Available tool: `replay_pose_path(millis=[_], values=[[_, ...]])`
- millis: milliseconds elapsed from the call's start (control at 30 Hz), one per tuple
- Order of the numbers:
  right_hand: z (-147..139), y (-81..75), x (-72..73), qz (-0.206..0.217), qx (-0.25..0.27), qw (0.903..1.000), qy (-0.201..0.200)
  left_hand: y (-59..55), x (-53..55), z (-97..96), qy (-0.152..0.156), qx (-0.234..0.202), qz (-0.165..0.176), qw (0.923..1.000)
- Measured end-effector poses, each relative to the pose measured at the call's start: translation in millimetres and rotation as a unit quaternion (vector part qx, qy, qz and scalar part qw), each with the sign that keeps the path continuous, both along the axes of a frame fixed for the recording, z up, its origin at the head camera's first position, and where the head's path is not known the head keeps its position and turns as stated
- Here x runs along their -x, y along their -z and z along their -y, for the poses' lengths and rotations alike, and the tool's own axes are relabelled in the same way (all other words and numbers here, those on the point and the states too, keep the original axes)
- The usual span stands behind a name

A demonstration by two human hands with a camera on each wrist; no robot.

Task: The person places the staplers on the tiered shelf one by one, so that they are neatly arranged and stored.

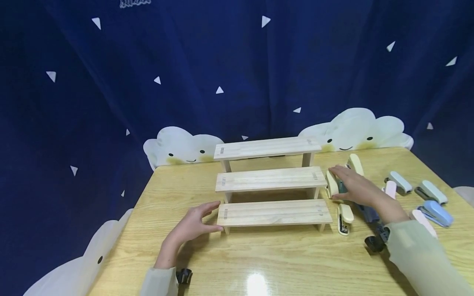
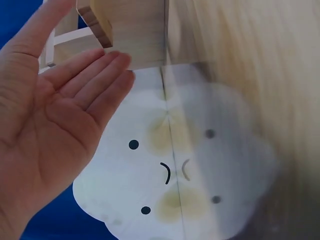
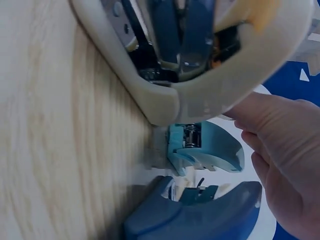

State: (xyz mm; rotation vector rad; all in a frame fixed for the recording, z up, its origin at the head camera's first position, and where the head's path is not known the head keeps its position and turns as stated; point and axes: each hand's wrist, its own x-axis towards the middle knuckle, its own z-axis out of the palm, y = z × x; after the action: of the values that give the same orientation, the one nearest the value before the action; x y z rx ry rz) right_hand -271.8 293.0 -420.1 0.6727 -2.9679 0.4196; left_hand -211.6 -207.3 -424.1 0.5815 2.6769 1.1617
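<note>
My left hand (image 1: 195,224) is at the left end of a three-tier wooden step shelf (image 1: 274,212), thumb at the lowest tier's front corner. Its straight fingers (image 2: 95,82) show beside the shelf's end in the left wrist view. At the shelf's right side, my right hand (image 1: 353,187) holds a cream stapler (image 1: 331,185) between its fingers and thumb. Nearer the front stands another cream stapler (image 1: 345,220). Under and beside the right hand are a teal stapler (image 3: 207,145) and a dark blue stapler (image 3: 200,215). The right thumb's tip is hidden in the right wrist view.
A taller cream stapler (image 1: 355,164) stands behind the right hand. Farther right lie a light grey-blue stapler (image 1: 400,182), a pale green one (image 1: 433,192), a blue one (image 1: 438,213) and pink ones (image 1: 390,188). A dark blue curtain (image 1: 240,61) with cloud shapes hangs behind the wooden table (image 1: 281,259).
</note>
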Motion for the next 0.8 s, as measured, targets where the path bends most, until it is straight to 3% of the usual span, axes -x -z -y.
replay_pose_path(millis=[300, 600, 800], values=[[3.1, 0.6, 2.3, -0.030, -0.001, 0.9996, -0.003, 2.6, 2.8, 3.5, 0.007, -0.034, 0.015, 0.9993], [-0.4, 1.0, 4.5, -0.026, 0.017, 0.9995, 0.001, 5.7, 4.5, 3.6, 0.006, -0.049, 0.016, 0.9986], [-2.0, 2.5, 2.7, -0.059, 0.045, 0.9972, 0.008, 5.2, 3.8, 4.1, 0.007, -0.051, 0.024, 0.9984]])
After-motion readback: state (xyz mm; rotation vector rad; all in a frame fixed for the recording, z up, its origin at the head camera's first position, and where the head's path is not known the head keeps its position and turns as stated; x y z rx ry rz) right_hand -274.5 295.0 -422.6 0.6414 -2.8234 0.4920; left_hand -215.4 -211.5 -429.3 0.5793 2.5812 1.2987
